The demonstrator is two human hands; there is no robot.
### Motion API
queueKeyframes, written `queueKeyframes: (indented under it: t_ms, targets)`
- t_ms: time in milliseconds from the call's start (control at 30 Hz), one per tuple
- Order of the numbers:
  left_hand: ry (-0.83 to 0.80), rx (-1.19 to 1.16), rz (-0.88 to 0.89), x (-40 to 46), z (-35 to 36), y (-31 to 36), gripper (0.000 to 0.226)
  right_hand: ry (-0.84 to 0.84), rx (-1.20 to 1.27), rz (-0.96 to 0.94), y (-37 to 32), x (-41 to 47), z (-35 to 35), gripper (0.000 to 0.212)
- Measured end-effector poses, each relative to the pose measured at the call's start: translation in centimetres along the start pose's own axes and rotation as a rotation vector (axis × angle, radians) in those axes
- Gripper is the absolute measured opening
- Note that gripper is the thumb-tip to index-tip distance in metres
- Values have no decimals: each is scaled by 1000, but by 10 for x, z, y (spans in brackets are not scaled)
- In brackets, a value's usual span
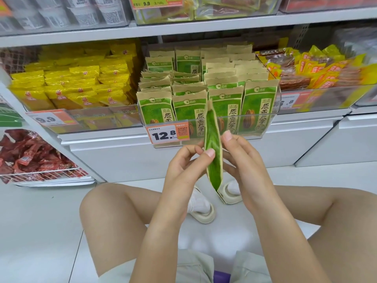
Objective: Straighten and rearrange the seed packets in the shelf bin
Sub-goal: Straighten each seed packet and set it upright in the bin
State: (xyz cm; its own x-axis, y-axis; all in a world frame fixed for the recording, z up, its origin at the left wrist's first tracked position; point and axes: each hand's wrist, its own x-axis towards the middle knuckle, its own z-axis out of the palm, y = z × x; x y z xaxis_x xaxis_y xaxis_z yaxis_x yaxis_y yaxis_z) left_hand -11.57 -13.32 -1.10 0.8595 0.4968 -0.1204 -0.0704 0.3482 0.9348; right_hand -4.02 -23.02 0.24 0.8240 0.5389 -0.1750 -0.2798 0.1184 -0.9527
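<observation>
Nearest to the camera, two bare knees and light shorts of a crouching person were seen, w/ cream slippers [204, 211] on the white floor between them. Just above, one green-and-tan paper seed packet [213, 148] was held upright and edge-on, in front of the bin and not inside it. It was pinched by the left hand [183, 166], thumb on the near green side and fingers curled behind it. The right hand [240, 158] was curled round the packet's right edge, w/ the thumb tip raised near the upper part; exact contact of the right fingers could not be told, as they were hidden behind the packet.

Behind the hands, a clear plastic shelf bin [273, 119] was placed on the white shelf. An orange-and-white price tag reading 12.8 [167, 134] was fixed on its front, approx. at the left. The bin was filled w/ rows of the same green seed packets [259, 111], standing upright; the front row faced forward, while some packets on the left-middle part were leaning and uneven.

To the left, yellow snack packets [81, 84] were piled in another clear bin, w/ a 9.9 tag [49, 119] below. To the right, orange-and-yellow packets [318, 72] were stacked. Far left and lower, red wrapped snacks [32, 154] lay in a white wire basket.
</observation>
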Motion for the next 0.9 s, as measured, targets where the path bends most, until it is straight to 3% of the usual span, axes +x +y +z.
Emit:
queueKeyframes:
  t_ms: [133,200,533,767,900]
  targets:
    - [162,-62,62,1,-1,6,24,-156,-34,51,7,-9,-5,37]
    - [198,-73,96,1,-2,8,23,-212,-32,60,10,-13,-5,38]
    - [187,-97,68,3,-8,9,26,-275,-94,-19,4,-14,-7,22]
    - [183,-144,19,3,-6,10,37,-116,-134,-83,13,-11,-5,22]
    - [204,-47,12,3,0,12,30,85,-570,-294,26,-9,-4,24]
